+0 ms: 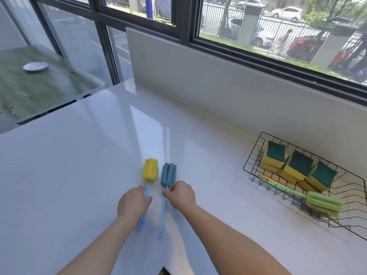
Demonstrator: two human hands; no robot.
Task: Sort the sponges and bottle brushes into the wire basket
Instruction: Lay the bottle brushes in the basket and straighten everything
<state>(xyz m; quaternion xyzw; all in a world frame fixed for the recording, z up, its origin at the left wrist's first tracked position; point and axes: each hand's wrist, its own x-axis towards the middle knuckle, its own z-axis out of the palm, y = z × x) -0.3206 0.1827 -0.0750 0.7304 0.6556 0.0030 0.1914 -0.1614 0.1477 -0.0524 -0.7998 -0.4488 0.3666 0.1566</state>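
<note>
Two bottle brushes lie side by side on the white counter: one with a yellow foam head [150,169] and one with a blue foam head [168,174], both on light blue handles. My left hand [132,203] grips the yellow brush's handle. My right hand [181,194] pinches the blue brush's handle just below its head. At the right stands the black wire basket [250,161], holding several yellow-and-green sponges [299,165] and a green bottle brush [322,203] laid along its front.
The white counter [79,165] runs back to a low grey wall under a large window. Beyond the counter's left edge is a green-topped table with a small white dish [35,66].
</note>
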